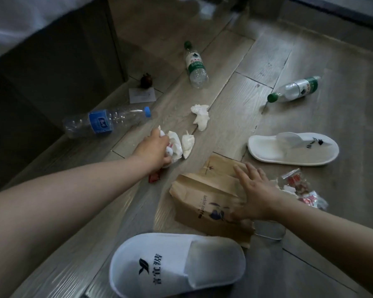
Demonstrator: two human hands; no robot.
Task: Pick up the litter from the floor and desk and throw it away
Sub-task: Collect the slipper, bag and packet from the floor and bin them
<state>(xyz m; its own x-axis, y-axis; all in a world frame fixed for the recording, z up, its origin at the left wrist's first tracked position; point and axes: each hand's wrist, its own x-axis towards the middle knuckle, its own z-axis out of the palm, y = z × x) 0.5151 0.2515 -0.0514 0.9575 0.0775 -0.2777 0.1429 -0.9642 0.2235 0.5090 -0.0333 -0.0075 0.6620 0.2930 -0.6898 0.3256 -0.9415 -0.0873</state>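
My left hand (pixel 154 149) grips a bunch of crumpled white tissues (pixel 174 147) on the wooden floor. Another tissue wad (pixel 188 144) lies just right of it, and a larger one (pixel 200 116) lies farther off. My right hand (pixel 254 190) hovers with spread fingers over a brown paper coffee bag (pixel 205 198) that lies flat. A small red wrapper (pixel 154 177) peeks out under my left wrist. Clear wrappers with red print (pixel 297 186) lie behind my right hand. Three plastic bottles lie on the floor: a blue-capped one (pixel 103 122) and two green-labelled ones (pixel 196 65) (pixel 295 90).
Two white slippers lie on the floor, one near me (pixel 174 265) and one at the right (pixel 293 150). A white card (pixel 142 95) and a small dark object (pixel 146 81) sit by a dark cabinet base (pixel 58 67) at the left.
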